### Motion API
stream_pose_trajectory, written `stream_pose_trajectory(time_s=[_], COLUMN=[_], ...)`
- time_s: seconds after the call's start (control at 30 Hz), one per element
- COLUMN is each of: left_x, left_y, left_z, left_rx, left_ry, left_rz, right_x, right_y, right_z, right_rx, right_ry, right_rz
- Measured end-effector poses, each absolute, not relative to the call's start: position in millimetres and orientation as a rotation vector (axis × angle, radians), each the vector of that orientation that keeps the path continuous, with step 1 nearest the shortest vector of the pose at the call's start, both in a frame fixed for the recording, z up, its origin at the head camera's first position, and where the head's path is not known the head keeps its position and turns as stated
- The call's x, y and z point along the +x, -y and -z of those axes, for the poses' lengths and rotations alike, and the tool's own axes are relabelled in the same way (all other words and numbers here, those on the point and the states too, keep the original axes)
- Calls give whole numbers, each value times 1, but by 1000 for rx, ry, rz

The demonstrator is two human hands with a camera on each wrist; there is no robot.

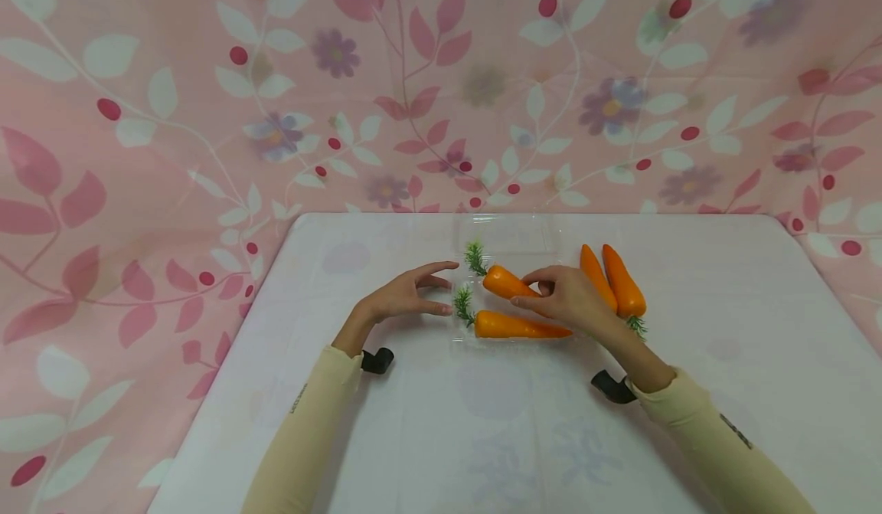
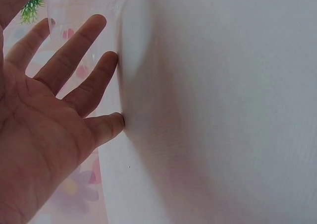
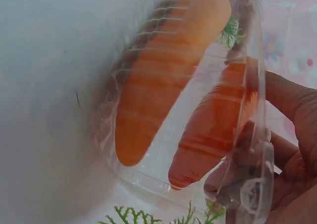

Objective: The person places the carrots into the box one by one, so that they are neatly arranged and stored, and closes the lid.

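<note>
A clear plastic box (image 3: 268, 177) stands on the table, its clear lid (image 1: 508, 235) folded back on the far side. Inside, an orange carrot (image 1: 517, 325) with a leafy green top lies along the near wall. My right hand (image 1: 568, 293) reaches over the box and pinches a second carrot (image 1: 503, 281) between thumb and fingers, its green top pointing left. Through the box wall, the right wrist view shows both carrots. At the box's left end is my left hand (image 1: 405, 297), fingers spread and holding nothing. Whether its fingertips touch the plastic, I cannot tell.
Right of the box, two more carrots lie side by side: one (image 1: 625, 286) farther right, the other (image 1: 596, 275) partly behind my right hand. The white-covered table (image 1: 386, 453) meets a pink floral cloth (image 1: 441, 77) at its back edge.
</note>
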State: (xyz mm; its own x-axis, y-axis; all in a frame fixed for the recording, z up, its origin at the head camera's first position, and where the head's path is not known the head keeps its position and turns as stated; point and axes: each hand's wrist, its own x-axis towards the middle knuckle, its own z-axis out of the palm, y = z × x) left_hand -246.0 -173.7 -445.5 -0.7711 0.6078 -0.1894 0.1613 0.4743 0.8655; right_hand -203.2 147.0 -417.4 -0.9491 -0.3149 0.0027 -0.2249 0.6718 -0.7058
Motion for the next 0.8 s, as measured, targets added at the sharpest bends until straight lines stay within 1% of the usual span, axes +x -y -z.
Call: stream_pose_trajectory(time_s=[0.8], left_x=[-246], left_y=[175], left_z=[448], left_rx=[646], left_ry=[-2234], left_rz=[-1278], right_x=[-204], right_y=[-142], right_z=[428], right_rx=[-523], right_ry=[-2753], right_rz=[989])
